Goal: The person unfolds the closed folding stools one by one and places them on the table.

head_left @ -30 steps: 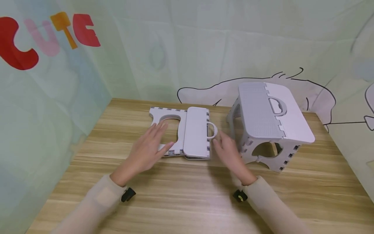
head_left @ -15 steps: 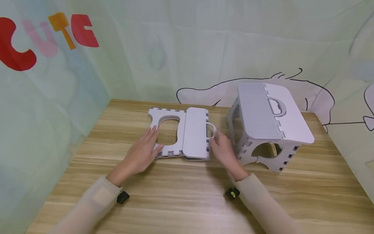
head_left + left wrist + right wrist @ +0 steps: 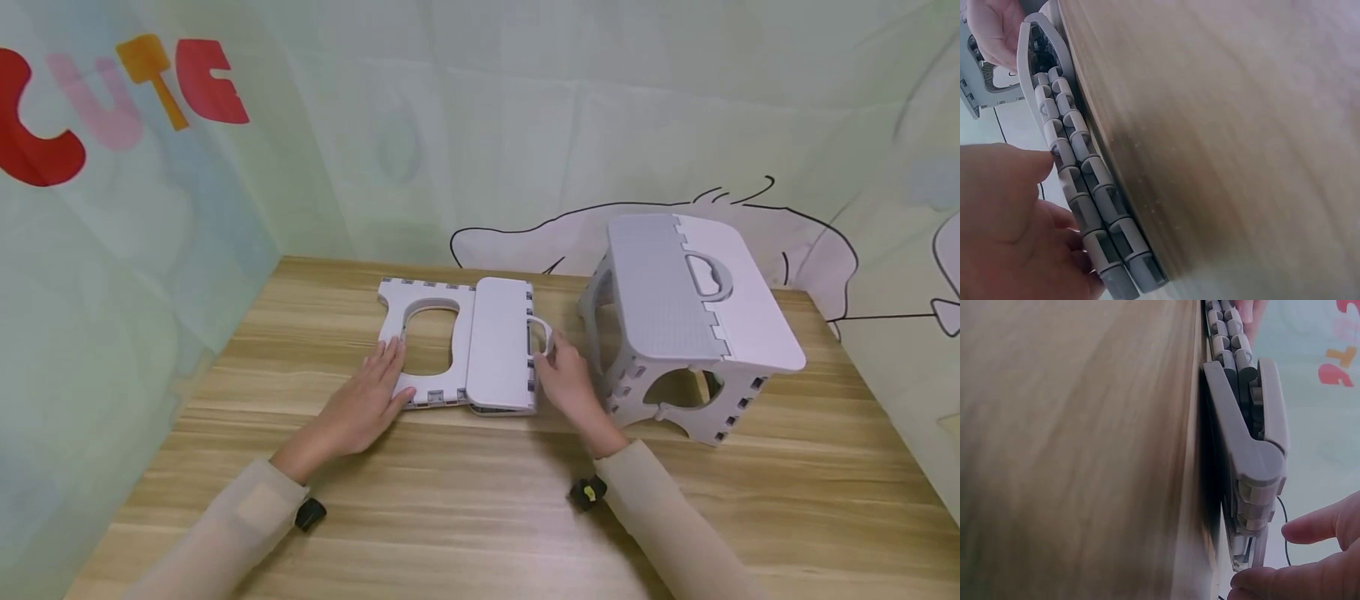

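A folded white folding stool [image 3: 500, 346] lies flat on the wooden table, its leg frame [image 3: 463, 329] to the left and its carry handle [image 3: 548, 335] to the right. My left hand [image 3: 362, 408] rests on the leg end, fingers fairly straight, thumb on the near edge. At the other end, my right hand [image 3: 567, 379] holds the handle by its fingers and thumb. In the left wrist view the hinged edge [image 3: 1091, 187] of the stool runs past the left thumb [image 3: 1032, 165]. The right wrist view shows a gap between the seat halves [image 3: 1241, 419].
An unfolded folding stool [image 3: 663, 283], grey and white, stands upright just right of my right hand. A printed cloth backdrop [image 3: 420, 150] rises behind the table [image 3: 450, 500] and along its left side.
My left hand has moved left and nearer, from over the leg opening onto the leg end. My right hand has closed in on the handle. The folded stool stays flat.
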`<state>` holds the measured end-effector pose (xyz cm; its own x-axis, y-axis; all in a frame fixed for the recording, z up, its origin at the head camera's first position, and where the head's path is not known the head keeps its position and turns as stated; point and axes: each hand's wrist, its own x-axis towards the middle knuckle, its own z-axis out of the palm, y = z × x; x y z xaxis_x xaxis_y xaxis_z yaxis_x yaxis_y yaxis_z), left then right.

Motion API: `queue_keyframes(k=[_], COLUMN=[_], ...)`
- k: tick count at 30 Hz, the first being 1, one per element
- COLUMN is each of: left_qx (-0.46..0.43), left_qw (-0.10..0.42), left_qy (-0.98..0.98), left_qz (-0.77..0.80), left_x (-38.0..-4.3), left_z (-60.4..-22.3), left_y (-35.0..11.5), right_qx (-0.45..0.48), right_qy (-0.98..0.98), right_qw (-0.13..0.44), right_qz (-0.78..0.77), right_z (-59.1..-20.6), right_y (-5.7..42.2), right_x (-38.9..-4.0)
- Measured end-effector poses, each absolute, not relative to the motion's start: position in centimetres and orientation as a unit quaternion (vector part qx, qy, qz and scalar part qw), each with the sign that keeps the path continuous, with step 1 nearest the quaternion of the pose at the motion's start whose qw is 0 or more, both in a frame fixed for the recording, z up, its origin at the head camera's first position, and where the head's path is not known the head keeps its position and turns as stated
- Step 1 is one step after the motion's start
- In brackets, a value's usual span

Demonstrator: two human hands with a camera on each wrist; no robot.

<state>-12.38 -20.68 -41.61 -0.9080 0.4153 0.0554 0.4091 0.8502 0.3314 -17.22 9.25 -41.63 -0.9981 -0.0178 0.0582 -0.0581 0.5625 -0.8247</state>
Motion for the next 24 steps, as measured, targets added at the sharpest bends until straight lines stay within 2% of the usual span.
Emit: queue_keyframes(k=[15,24], left_qx=[0.202,0.206], left_qw=[0.01,0.01], left_qy=[0.967,0.968], left_qz=[0.152,0.145], left_x=[-11.83,-11.64], left_z=[-42.13,-41.88], left_y=[-21.25,-21.36], right_qx=[0.006,-0.004], right_qy=[-0.872,-0.846], right_qw=[0.019,-0.002], right_qz=[0.489,0.533], right_z=[-42.08,-42.26], right_y=[8.89,8.72], right_x=[-17.78,-18.16])
